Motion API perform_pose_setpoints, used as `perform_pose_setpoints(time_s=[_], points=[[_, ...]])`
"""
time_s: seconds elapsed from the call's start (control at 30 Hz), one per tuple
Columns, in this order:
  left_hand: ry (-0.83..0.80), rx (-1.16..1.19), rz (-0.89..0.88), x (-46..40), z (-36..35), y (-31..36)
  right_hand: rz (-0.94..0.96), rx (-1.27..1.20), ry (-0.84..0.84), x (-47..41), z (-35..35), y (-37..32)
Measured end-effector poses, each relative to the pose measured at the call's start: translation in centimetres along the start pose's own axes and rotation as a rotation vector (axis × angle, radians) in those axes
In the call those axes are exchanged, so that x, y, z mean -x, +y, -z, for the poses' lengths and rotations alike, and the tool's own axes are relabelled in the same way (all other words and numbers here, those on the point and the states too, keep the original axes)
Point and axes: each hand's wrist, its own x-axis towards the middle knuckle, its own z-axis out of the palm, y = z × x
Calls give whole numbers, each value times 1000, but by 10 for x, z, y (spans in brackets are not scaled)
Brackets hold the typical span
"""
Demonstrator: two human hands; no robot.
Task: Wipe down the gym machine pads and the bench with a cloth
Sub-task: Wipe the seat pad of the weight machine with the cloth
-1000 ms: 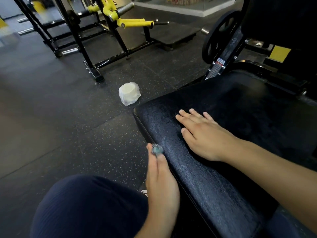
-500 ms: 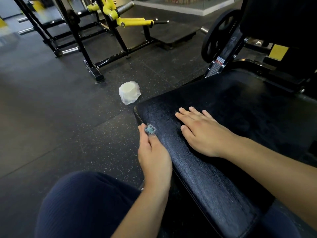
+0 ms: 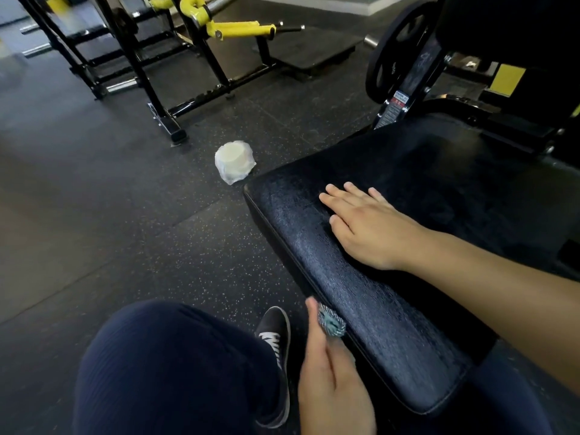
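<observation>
Our left hand (image 3: 332,381) pinches small teal cloth (image 3: 331,323) against near left edge of bench pad (image 3: 392,324). Pad's long axis runs near-right to far-left. Right hand (image 3: 367,227) flat, fingers spread, farther along.

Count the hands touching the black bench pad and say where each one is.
2. The right hand lies flat on top of the bench pad, near its far end. The left hand holds a small cloth against the pad's near side edge.
</observation>
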Motion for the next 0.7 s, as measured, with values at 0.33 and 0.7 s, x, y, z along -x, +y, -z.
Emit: perform_pose_setpoints(time_s=[0.33, 0.7], points=[[0, 19, -34, -18, 1, 14, -16, -4, -20, 2, -3, -5], [-98, 150, 59, 31, 16, -2, -19, -8, -17, 2, -5, -8]])
